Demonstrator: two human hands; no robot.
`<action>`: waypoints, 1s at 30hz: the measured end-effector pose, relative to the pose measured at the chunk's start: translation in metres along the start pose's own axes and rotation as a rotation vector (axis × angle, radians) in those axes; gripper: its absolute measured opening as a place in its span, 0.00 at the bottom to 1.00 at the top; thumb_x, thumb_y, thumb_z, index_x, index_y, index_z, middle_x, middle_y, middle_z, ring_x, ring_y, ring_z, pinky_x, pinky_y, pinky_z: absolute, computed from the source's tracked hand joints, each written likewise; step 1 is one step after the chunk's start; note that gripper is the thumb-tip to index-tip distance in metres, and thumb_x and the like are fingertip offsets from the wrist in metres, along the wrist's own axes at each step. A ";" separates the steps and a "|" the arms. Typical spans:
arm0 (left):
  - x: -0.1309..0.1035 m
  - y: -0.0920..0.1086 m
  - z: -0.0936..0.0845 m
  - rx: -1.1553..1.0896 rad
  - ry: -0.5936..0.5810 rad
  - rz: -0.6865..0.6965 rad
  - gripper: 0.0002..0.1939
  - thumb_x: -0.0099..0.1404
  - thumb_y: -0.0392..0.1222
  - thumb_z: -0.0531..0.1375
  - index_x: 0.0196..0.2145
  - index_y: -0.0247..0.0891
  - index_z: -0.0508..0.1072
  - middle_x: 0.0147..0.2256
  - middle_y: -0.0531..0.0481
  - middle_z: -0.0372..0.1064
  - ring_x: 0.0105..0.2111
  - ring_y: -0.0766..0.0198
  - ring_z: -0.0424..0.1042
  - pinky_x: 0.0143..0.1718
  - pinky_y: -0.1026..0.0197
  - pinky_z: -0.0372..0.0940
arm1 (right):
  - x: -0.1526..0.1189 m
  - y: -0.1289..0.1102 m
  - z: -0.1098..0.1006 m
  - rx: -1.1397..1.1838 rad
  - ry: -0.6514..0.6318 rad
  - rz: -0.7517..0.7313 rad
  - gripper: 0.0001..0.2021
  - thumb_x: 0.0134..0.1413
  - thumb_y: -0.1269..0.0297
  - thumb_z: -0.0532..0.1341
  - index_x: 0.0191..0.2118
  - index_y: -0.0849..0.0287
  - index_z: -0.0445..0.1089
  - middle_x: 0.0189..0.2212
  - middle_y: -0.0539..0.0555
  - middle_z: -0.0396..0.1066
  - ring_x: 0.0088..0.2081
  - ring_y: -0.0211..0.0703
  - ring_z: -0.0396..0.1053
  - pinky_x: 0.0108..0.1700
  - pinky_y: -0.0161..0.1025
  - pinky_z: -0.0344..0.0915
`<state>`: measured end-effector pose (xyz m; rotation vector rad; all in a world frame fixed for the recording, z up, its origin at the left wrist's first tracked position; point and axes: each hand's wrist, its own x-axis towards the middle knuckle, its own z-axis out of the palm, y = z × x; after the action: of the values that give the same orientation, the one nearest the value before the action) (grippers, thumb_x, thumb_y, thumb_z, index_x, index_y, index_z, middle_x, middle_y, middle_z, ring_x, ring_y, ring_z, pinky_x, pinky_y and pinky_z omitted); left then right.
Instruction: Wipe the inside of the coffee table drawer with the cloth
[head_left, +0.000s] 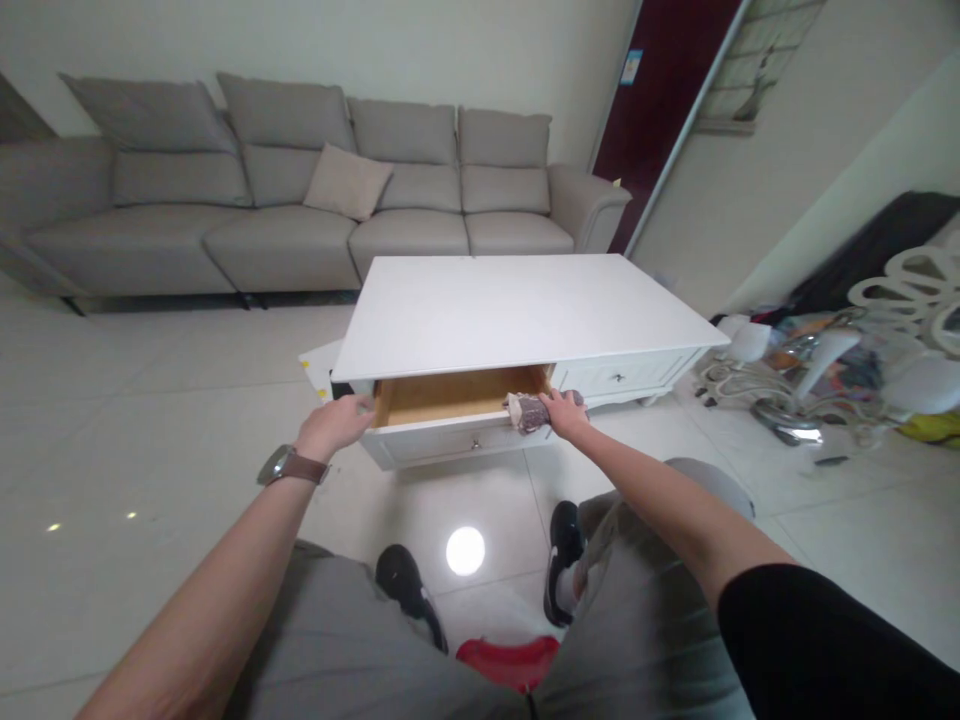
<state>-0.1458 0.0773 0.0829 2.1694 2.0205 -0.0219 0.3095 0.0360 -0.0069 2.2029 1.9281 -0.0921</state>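
Note:
A white coffee table [517, 310] stands before me with its left drawer [431, 445] pulled out. The wooden inside of that drawer shows, and nothing is seen in it. My left hand [341, 425], a watch on its wrist, has its fingers curled at the left end of the drawer. A crumpled purple-brown and white cloth [529, 412] lies over the drawer's right front corner. My right hand [564, 412] is closed on this cloth, with part of the cloth showing beyond the fingers.
A closed drawer [619, 377] is on the right. Behind the table stands a grey sofa [412, 235] with a cushion [348, 182]. White lamp parts [810, 370] and cables lie on the floor at the right. A red seat edge [510, 662] shows between my legs.

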 end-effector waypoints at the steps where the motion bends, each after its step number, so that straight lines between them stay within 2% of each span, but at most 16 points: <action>1: 0.004 -0.005 0.012 -0.004 0.004 -0.017 0.25 0.65 0.54 0.54 0.55 0.42 0.76 0.49 0.43 0.80 0.46 0.48 0.79 0.43 0.56 0.69 | 0.001 0.001 0.001 -0.002 0.001 -0.005 0.27 0.67 0.68 0.52 0.68 0.41 0.55 0.69 0.61 0.49 0.64 0.64 0.51 0.51 0.67 0.64; 3: 0.013 -0.014 0.035 -0.034 -0.046 -0.047 0.29 0.66 0.53 0.54 0.60 0.40 0.72 0.52 0.40 0.78 0.51 0.46 0.77 0.47 0.54 0.69 | 0.001 0.002 0.002 -0.014 0.009 -0.020 0.27 0.66 0.68 0.53 0.68 0.42 0.55 0.69 0.62 0.49 0.63 0.64 0.51 0.50 0.66 0.65; 6: 0.022 -0.023 0.062 -0.093 -0.122 -0.067 0.32 0.67 0.56 0.53 0.63 0.37 0.68 0.54 0.38 0.76 0.53 0.45 0.76 0.50 0.51 0.69 | 0.000 0.003 0.007 -0.044 0.041 -0.034 0.27 0.65 0.69 0.53 0.67 0.43 0.55 0.68 0.63 0.51 0.62 0.64 0.52 0.49 0.65 0.66; 11: 0.023 -0.030 0.084 -0.117 -0.228 -0.002 0.31 0.65 0.58 0.54 0.57 0.35 0.72 0.55 0.35 0.75 0.55 0.45 0.74 0.50 0.54 0.69 | -0.005 0.002 0.017 -0.082 0.161 -0.021 0.31 0.62 0.70 0.57 0.68 0.45 0.54 0.67 0.65 0.53 0.62 0.64 0.50 0.50 0.63 0.65; 18: 0.018 -0.024 0.082 -0.034 -0.260 -0.016 0.29 0.70 0.56 0.48 0.58 0.34 0.67 0.55 0.35 0.74 0.53 0.48 0.75 0.50 0.55 0.68 | -0.010 0.003 0.013 -0.018 0.192 -0.051 0.30 0.61 0.70 0.56 0.67 0.46 0.54 0.67 0.63 0.53 0.61 0.64 0.50 0.50 0.63 0.65; 24: 0.010 -0.014 0.079 0.104 -0.191 -0.072 0.28 0.74 0.53 0.41 0.56 0.38 0.71 0.55 0.36 0.75 0.53 0.47 0.75 0.49 0.53 0.68 | -0.015 0.013 0.015 0.063 0.214 -0.085 0.32 0.60 0.74 0.53 0.68 0.46 0.54 0.66 0.62 0.55 0.63 0.62 0.49 0.50 0.59 0.68; 30: 0.008 -0.012 0.078 0.147 -0.144 -0.061 0.28 0.74 0.54 0.42 0.55 0.40 0.74 0.54 0.39 0.76 0.53 0.50 0.75 0.50 0.56 0.68 | -0.020 0.016 0.024 0.074 0.258 -0.075 0.33 0.59 0.71 0.55 0.69 0.47 0.52 0.66 0.62 0.54 0.64 0.63 0.45 0.50 0.56 0.68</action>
<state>-0.1481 0.0753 0.0036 2.1197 2.0608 -0.3355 0.3247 0.0101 -0.0247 2.2857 2.1743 0.1173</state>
